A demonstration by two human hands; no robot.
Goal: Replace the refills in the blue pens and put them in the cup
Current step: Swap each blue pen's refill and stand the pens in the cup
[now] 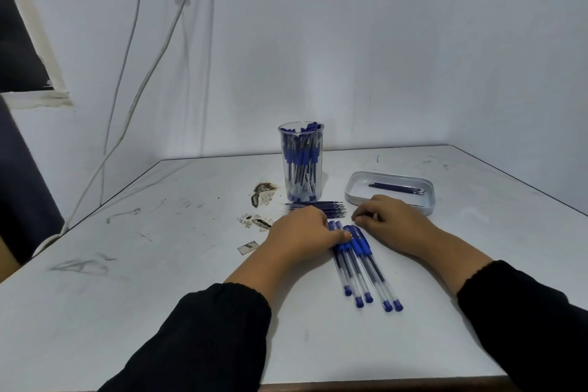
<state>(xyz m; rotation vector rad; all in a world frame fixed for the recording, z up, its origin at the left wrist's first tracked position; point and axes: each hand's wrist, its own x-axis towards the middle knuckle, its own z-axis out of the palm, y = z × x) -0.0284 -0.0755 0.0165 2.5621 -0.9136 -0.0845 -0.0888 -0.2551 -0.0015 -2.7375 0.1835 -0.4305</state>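
Several blue pens point(366, 267) with clear barrels lie side by side on the white table point(159, 264), caps pointing away from me. My left hand point(302, 232) rests on their capped ends, thumb touching one pen; whether it grips is unclear. My right hand point(391, 223) lies curled on the table just right of the caps, fingertips down, and nothing shows in it. A row of loose dark refills point(318, 207) lies beyond my left hand. Behind them stands a clear plastic cup point(301, 162) full of blue pens.
A white oval tray point(356, 194) holding a few refills sits at the right, just behind my right hand. Burn marks and bits of debris point(261, 197) lie left of the cup. White cables point(133, 99) hang down the wall at the left.
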